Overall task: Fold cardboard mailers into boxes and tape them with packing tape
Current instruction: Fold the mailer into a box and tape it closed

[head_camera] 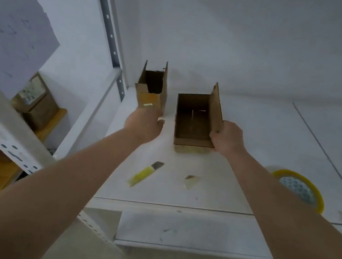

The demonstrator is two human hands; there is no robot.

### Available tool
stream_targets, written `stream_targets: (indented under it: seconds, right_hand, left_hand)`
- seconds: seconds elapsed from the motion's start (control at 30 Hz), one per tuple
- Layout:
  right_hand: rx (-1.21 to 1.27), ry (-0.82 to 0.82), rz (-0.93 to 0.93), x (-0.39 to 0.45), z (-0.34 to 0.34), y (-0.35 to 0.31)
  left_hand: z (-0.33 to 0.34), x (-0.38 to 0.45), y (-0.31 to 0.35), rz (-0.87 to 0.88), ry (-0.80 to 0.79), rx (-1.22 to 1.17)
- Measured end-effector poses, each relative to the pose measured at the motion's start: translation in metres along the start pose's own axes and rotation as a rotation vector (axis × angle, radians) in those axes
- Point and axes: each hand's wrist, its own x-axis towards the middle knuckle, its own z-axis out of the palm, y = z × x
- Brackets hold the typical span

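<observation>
Here we see two open cardboard boxes standing on the white tabletop [254, 144] near the wall; our left hand [143, 124] grasps the base of the narrow box [152, 89], and our right hand [228, 139] grips the near right corner of the wider box [196, 120]; a yellow utility knife [145, 174] lies nearer us, and a packing tape roll [298, 189] sits at the right.

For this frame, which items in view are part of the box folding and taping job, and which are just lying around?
Part of the job:
- tall box, gripped by the left hand
- open box, gripped by the right hand
- tape roll
- yellow knife

Lying about:
- tape scrap on the table
- boxes on the shelf
- paper sheet on the wall
</observation>
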Motion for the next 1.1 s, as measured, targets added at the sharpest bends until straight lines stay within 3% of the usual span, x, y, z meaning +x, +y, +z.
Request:
stream_targets:
  seconds: [0.17,0.27,0.67,0.93,1.1]
  right_hand:
    - [0.237,0.005,0.126,0.039,0.019,-0.014]
    - [0.311,0.028,0.141,0.059,0.026,-0.022]
    - [0.441,0.032,0.116,0.109,0.051,-0.061]
    - [0.255,-0.076,0.041,0.110,0.059,-0.056]
    - [-0.130,0.022,-0.107,0.089,0.043,-0.050]
  left_hand:
    - [-0.012,0.041,-0.030,0.117,-0.023,0.401]
    - [-0.014,0.060,-0.038,0.117,-0.077,0.503]
    - [-0.014,0.081,-0.064,0.108,-0.019,0.188]
    - [-0.013,0.079,-0.074,0.164,-0.036,0.204]
    - [-0.017,0.076,-0.071,0.240,-0.027,0.327]
